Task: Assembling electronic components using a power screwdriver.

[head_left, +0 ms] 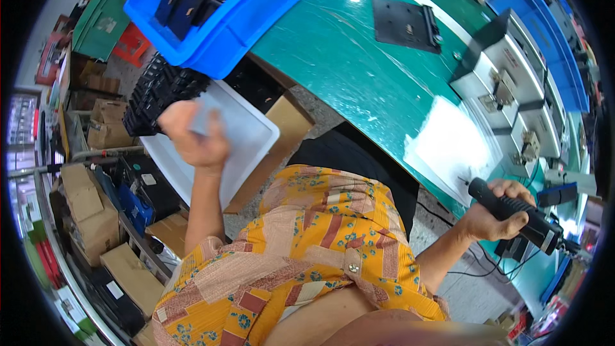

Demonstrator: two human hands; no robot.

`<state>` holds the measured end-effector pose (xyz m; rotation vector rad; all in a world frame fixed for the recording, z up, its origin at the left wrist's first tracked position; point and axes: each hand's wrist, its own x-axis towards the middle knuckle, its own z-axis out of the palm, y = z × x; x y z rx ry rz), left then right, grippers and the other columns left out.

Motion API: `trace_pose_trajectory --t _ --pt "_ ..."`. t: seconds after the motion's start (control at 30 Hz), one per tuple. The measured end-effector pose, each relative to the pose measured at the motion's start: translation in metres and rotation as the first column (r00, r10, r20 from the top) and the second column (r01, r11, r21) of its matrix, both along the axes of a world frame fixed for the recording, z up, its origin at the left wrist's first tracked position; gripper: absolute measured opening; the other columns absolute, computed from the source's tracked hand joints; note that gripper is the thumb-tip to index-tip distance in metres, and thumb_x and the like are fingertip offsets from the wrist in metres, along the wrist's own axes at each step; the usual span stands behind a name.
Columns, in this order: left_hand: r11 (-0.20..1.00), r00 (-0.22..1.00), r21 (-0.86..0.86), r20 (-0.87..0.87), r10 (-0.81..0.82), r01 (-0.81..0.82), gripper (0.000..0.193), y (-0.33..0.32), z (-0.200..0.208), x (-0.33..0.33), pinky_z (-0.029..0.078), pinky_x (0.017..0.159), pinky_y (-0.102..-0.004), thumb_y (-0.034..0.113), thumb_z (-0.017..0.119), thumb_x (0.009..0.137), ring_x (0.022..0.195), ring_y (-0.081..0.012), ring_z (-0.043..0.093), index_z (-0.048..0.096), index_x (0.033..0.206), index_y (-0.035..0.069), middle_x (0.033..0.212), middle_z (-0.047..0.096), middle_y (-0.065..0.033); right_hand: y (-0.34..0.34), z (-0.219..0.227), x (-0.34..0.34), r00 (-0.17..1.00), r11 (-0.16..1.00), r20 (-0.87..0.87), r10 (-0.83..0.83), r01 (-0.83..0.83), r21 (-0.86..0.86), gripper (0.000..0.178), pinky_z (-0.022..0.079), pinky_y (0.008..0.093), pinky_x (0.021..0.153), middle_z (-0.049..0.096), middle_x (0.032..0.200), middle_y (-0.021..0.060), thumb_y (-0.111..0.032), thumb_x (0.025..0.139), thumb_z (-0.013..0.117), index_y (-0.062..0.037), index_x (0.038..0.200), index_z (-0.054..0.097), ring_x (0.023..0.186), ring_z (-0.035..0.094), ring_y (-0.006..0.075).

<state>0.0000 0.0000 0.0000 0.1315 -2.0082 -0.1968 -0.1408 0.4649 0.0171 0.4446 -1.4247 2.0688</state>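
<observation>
My right hand (482,221) is wrapped around a black electric screwdriver (543,235), its thin bit pointing left above the edge of the green table. A white paper-like sheet (448,141) lies on the tabletop just beyond the bit. On the left, my raised left hand (197,140) hovers over a white tray (251,136); motion smears its fingers, so I cannot make out whether they grip anything. Dark ribbed plastic parts (157,93) are piled at the tray's far left end. Further along the table lies a flat black plate (400,24) with a bar-like piece on its right edge.
A blue bin (259,22) of black parts stands at the table's far left corner. Metal fixtures with clamps (503,93) line the right side. Cardboard boxes (131,275) fill a rack at left. Black cables (477,272) hang below the screwdriver.
</observation>
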Motion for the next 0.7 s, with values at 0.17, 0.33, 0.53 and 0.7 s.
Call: trace_pose_trajectory --t 0.17,0.33,0.53,0.7 --pt "0.770 0.727 0.033 0.305 -0.615 0.637 0.051 0.115 0.026 -0.158 0.052 0.088 -0.0444 0.014 0.082 0.071 0.101 -0.0333 0.065 0.067 0.119 0.005 0.114 0.068 -0.0145 0.000 0.003 -0.015 0.998 1.000 -0.056 0.023 -0.023 0.000 0.049 0.054 0.0368 0.066 0.056 0.094 0.0111 -0.045 0.095 0.069 -0.0044 0.118 0.054 0.075 0.059 0.0206" --pt "0.770 0.779 -0.131 0.181 -0.601 0.624 0.038 0.132 0.015 -0.295 0.054 0.087 -0.0453 0.017 0.081 0.073 0.088 -0.0322 0.066 0.073 0.108 0.003 0.097 0.071 -0.0117 -0.004 0.004 -0.004 0.998 1.000 -0.056 -0.005 0.005 0.001 0.056 0.055 0.0382 0.066 0.056 0.095 0.0115 -0.049 0.093 0.072 -0.0056 0.121 0.050 0.075 0.060 0.0226" --pt "0.822 0.547 0.162 0.674 -0.496 0.546 0.124 0.141 0.014 -0.351 0.037 0.113 -0.0518 0.063 0.088 0.060 0.132 -0.0435 0.052 0.037 0.153 -0.002 0.141 0.056 -0.0281 -0.004 0.005 -0.005 0.999 0.999 -0.041 0.025 -0.027 -0.035 0.057 0.055 0.0385 0.067 0.057 0.096 0.0115 -0.049 0.091 0.075 -0.0071 0.121 0.051 0.075 0.061 0.0227" --pt "0.809 0.631 0.195 0.535 -0.562 0.555 0.109 0.141 0.002 -0.347 0.042 0.109 -0.0480 0.059 0.089 0.062 0.126 -0.0423 0.056 0.051 0.142 -0.003 0.132 0.062 -0.0261 0.002 0.003 -0.007 0.997 0.998 -0.047 0.055 -0.056 -0.030 0.057 0.056 0.0392 0.067 0.057 0.097 0.0122 -0.049 0.092 0.074 -0.0070 0.122 0.051 0.076 0.062 0.0235"
